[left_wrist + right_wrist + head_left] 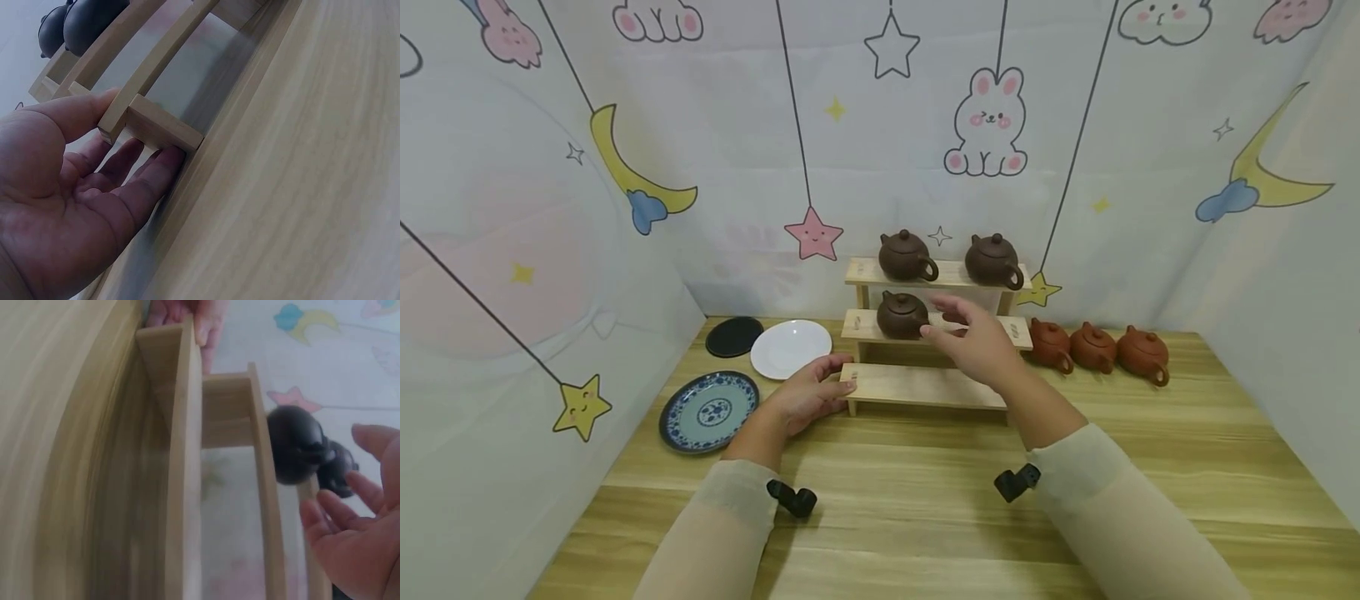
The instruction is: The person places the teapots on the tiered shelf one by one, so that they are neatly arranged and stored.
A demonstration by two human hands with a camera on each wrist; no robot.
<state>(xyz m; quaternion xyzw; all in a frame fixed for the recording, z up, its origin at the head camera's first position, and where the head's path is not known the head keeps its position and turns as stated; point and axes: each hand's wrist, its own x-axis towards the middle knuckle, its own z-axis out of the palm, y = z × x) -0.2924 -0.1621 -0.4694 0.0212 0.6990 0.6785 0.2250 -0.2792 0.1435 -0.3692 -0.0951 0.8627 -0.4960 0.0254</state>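
Note:
A three-tier wooden display stand (pixel 925 385) stands on the table. My left hand (pixel 805 398) grips the left end of its lowest tier; in the left wrist view the thumb (pixel 81 112) lies at the board's edge and the fingers bend in beneath it by the leg. On the middle tier sits a dark brown teapot (pixel 901 318), handle to the right. Beside that handle is my right hand (pixel 981 346), its fingers spread and loosely bent with nothing held. Two more dark brown teapots, one left (pixel 904 257) and one right (pixel 992 260), occupy the top tier.
Three reddish-brown teapots (pixel 1093 347) line up right of the stand. To the left lie a black round plate (pixel 734 337), a white plate (pixel 792 348) and a blue-patterned plate (pixel 711 412). A printed cloth (pixel 737 167) hangs behind and at the sides.

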